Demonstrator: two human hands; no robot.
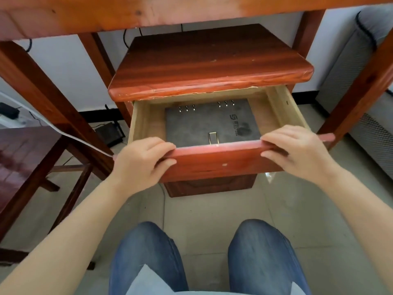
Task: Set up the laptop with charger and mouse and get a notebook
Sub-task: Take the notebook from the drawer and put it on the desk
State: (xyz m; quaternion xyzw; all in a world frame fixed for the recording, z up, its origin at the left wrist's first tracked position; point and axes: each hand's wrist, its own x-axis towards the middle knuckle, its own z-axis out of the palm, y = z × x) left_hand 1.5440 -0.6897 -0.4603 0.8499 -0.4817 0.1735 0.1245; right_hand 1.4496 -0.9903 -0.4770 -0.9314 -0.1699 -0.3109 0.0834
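Grey notebook (210,122) in open drawer (223,160)

Soft, even daylight; the pale tiled floor (212,209) shows faint glare toward 3 o'clock. The open wooden drawer (223,160) shades its interior. Wide-angle bending warps edges; both hands look slightly motion-blurred.

bare forearms, blue jeans (263,258), pale shirt hem (146,282)
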